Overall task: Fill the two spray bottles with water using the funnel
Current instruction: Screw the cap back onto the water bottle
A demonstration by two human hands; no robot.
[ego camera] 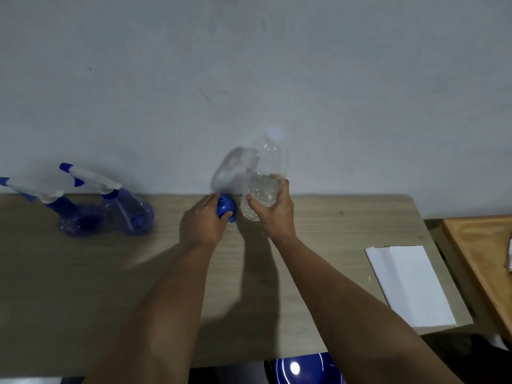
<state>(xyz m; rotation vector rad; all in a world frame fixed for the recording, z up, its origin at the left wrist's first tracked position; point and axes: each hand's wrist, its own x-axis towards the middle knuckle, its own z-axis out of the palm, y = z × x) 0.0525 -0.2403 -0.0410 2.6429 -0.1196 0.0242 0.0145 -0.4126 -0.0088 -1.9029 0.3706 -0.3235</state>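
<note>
Two blue translucent spray bottles with white-and-blue trigger heads stand at the table's back left, one [74, 214] further left and one [130, 209] beside it. A small blue funnel [225, 207] rests upside down near the wall, spout up, with my left hand [203, 221] closed around it. Just to its right, my right hand [273, 212] grips a clear plastic water bottle [263, 173] with a white cap, upright and partly filled with water.
The wooden table [83, 286] ends against a grey wall. A white folded sheet [410, 284] lies at the right. An orange wooden board [482, 245] sits beyond the right edge. A blue round object [304, 368] shows below the front edge.
</note>
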